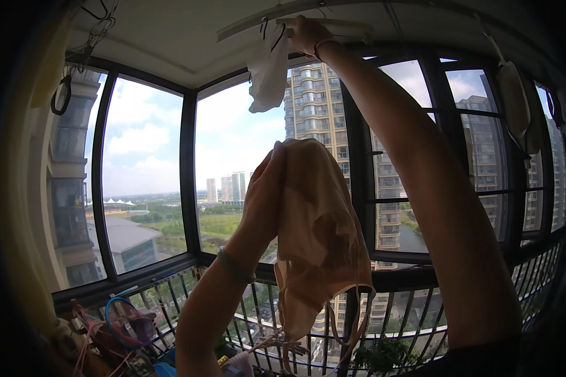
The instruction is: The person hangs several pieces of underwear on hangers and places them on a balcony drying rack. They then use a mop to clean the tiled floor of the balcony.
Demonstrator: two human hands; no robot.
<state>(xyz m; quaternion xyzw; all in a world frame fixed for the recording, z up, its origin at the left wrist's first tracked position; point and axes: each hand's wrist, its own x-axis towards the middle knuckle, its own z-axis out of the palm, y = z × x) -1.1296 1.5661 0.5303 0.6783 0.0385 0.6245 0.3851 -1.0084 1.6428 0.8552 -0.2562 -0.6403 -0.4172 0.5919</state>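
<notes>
My left hand (pixel 264 191) is raised in front of the window, its fingers closed on the upper end of a thin beige camisole-like garment (pixel 324 232). The cloth hangs down from it, with narrow straps looping at the bottom. Overhead, my right arm reaches up to the drying rack rail (pixel 239 29). There my right hand (pixel 310 38) is closed, but what its fingers grip is hidden. Just left of it a white cloth (pixel 269 78) hangs, with dark hooks at its top.
Black-framed windows (pixel 190 169) wrap around the balcony, with a metal railing (pixel 421 308) below. Hangers (pixel 94 31) dangle at upper left. At lower left is a pile with a blue hoop (pixel 109 320). Pale items (pixel 514 100) hang at right; a leafy plant (pixel 383 355) is low down.
</notes>
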